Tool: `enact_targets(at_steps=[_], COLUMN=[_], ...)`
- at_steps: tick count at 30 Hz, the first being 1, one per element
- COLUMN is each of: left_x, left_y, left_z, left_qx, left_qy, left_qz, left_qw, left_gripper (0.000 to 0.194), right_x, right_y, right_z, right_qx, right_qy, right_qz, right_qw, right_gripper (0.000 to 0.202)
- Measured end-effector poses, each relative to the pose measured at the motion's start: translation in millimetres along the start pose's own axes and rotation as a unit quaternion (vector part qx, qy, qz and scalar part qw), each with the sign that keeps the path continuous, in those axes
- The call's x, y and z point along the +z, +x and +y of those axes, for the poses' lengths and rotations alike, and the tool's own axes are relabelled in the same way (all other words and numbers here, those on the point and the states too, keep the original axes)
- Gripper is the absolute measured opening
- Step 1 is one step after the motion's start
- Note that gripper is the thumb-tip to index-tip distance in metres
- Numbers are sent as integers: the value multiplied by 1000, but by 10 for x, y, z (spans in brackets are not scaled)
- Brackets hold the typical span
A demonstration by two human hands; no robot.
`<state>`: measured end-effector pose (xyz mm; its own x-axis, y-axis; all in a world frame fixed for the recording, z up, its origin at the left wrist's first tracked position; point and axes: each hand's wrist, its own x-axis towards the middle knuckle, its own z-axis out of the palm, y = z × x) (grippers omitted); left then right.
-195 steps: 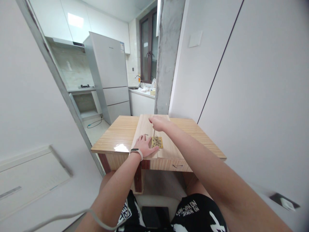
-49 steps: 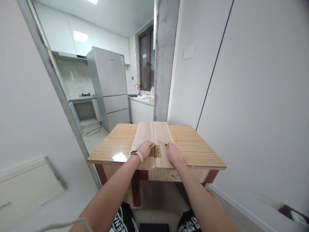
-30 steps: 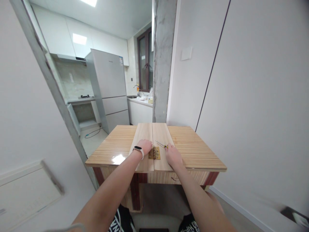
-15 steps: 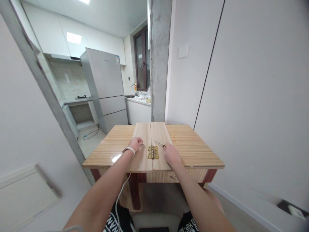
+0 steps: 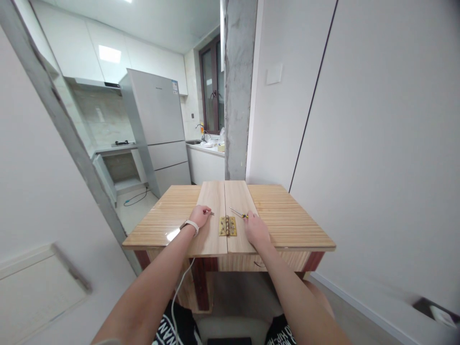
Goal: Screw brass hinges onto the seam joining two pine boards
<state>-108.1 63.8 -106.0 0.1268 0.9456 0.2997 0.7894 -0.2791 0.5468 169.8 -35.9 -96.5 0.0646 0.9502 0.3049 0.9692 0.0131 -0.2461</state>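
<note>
A brass hinge [image 5: 227, 226] lies across the seam between two pale wooden boards, its leaves dotted with screws. My right hand [image 5: 257, 229] is closed around the yellow-and-black handle of a screwdriver [image 5: 237, 212], whose metal shaft points up and left above the right board [image 5: 239, 194]. To the left of the hinge, my left hand [image 5: 200, 215] pinches a small pointed metal screw [image 5: 212, 213] over the left board [image 5: 212, 194]. Neither hand touches the hinge. A watch with a pale strap [image 5: 194, 225] sits on my left wrist.
Both boards rest on a striped wooden table [image 5: 287, 215]. A white cable [image 5: 178, 287] hangs down the table's front left. Beyond the table stand a silver refrigerator [image 5: 154, 110] and a kitchen sink [image 5: 194, 142]; a white wall [image 5: 377, 143] rises at right.
My left hand has shifted slightly left and turned, showing more of the screw's tip. My right hand and the screwdriver stay almost in place.
</note>
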Motion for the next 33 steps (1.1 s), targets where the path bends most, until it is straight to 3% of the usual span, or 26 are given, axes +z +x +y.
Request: enact_targets(at_steps=[6, 14, 24, 28, 33], left_x=[18, 25, -21, -30, -41], left_y=[-228, -704, -935, -956, -963], left_z=[128, 482, 571, 579, 590], left_qx=[2, 52, 59, 60, 59], left_qy=[9, 64, 96, 98, 109], left_qz=[37, 3, 12, 18, 13], left_qw=[999, 997, 994, 993, 992], left_gripper=[24, 27, 30, 29, 30], right_x=[0, 18, 21, -111, -427], right_y=[-3, 0, 69, 154, 302], right_z=[-1, -13, 57, 56, -28], right_qx=[-2, -3, -25, -36, -36], right_qy=[-4, 14, 104, 196, 305], right_qz=[5, 3, -2, 50, 137], right_qw=[1000, 1000, 994, 979, 942], right_gripper=[24, 26, 18, 18, 18])
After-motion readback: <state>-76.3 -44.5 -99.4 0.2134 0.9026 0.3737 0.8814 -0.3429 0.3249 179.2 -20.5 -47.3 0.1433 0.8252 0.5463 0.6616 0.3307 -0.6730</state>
